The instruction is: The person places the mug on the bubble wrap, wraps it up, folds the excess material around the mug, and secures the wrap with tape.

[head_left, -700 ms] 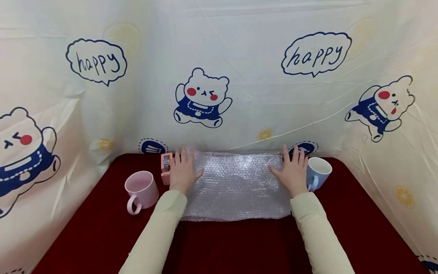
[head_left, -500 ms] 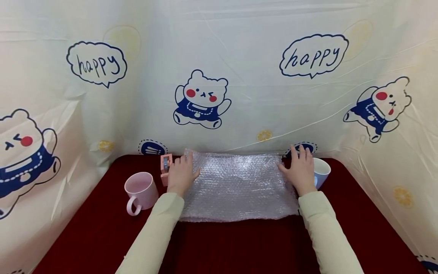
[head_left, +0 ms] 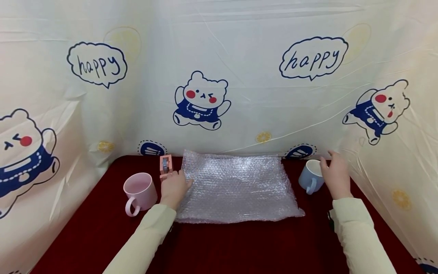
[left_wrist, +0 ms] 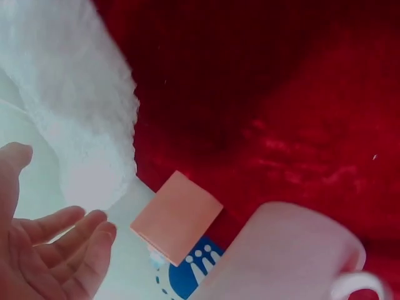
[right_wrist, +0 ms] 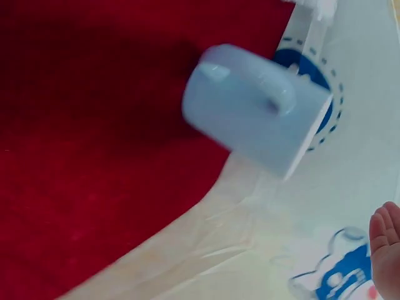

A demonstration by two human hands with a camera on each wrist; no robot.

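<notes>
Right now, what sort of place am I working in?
Probably a makeshift tabletop workspace: a red-covered table, a bear-print backdrop behind it, and bubble wrap between a pink mug and a blue mug.

pale cream-green long sleeves (head_left: 362, 243), plain and softly creased, end in broad cuffs (head_left: 352, 212); a small dark piece (head_left: 330, 220) shows at the right cuff's left edge.

Curtain (head_left: 256, 57): pale, evenly bright across the head view, printed outlines crisp.
Bubble wrap (head_left: 236, 190): I catch silvery glare on it mid-frame there; left wrist view, left side, burnt to white.
Red cloth (head_left: 236, 247): nearly black to my eye, bottom centre of the head view.
Pink mug (left_wrist: 281, 256): hazy, soft-edged, lower right of the left wrist view.
Blue mug (right_wrist: 244, 119): blurred, upper middle of the right wrist view, whitish highlights, dark shadow to its left.
</notes>
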